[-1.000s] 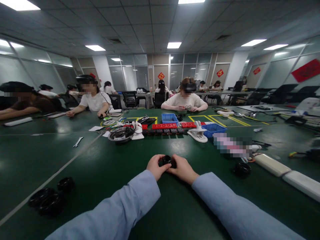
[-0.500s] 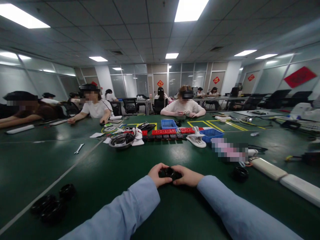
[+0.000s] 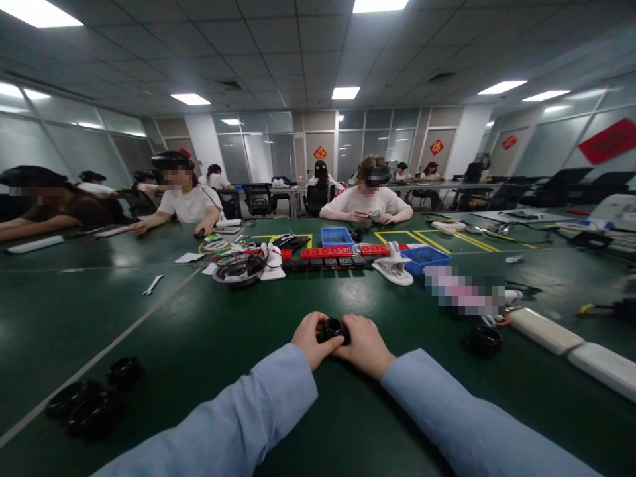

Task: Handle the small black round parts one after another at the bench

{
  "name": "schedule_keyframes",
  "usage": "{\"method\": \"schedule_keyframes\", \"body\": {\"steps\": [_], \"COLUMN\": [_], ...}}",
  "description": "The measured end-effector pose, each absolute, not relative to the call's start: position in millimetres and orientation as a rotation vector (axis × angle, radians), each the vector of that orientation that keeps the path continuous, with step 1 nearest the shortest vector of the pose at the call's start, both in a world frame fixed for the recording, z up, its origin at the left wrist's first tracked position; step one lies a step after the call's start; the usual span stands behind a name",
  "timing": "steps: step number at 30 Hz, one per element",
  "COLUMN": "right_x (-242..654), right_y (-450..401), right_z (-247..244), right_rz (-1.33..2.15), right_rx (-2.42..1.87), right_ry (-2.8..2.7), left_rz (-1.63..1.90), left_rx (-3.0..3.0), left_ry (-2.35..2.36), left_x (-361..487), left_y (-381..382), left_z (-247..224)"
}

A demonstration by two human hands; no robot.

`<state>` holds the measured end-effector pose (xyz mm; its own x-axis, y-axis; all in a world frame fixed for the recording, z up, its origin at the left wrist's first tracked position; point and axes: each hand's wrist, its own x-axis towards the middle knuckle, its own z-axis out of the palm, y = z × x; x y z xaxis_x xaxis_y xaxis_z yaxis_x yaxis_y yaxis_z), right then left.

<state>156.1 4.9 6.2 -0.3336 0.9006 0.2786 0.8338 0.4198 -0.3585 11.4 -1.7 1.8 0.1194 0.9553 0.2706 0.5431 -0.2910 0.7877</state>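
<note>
A small black ring-shaped part with a round opening on top is between my two hands, low over the green table. My left hand wraps its left side, the thumb across the near face. My right hand closes round its right side, with fingers hiding part of it. To the right lies another black ring part. Several more black rings sit together at the lower left.
Beyond my hands stand red blocks, a blue tray, a second blue tray and a white clamp. Coiled cables lie left of them, a wrench farther left. White bars lie right. People sit across the table.
Both hands have drawn closer together around the black part, and my right hand has turned so its fingers sit higher on it. The camera view has shifted slightly.
</note>
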Motion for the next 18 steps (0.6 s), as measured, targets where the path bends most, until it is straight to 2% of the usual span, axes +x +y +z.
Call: {"method": "schedule_keyframes", "body": {"steps": [4, 9, 13, 18], "right_x": [163, 171, 178, 179], "right_y": [6, 14, 19, 17], "right_z": [8, 10, 15, 18], "right_rz": [0.390, 0.895, 1.283, 1.241], "right_rx": [-1.248, -0.910, -0.827, -0.978], "right_ry": [-2.272, -2.227, -2.201, -2.203], "left_rz": [1.101, 1.105, 1.071, 0.970], "left_rx": [1.931, 2.030, 1.987, 1.874], "left_ry": [1.361, 1.267, 1.193, 1.220], "left_x": [7, 3, 1, 0], "left_y": [-3, -2, 2, 4], "left_z": [1, 3, 1, 1]}}
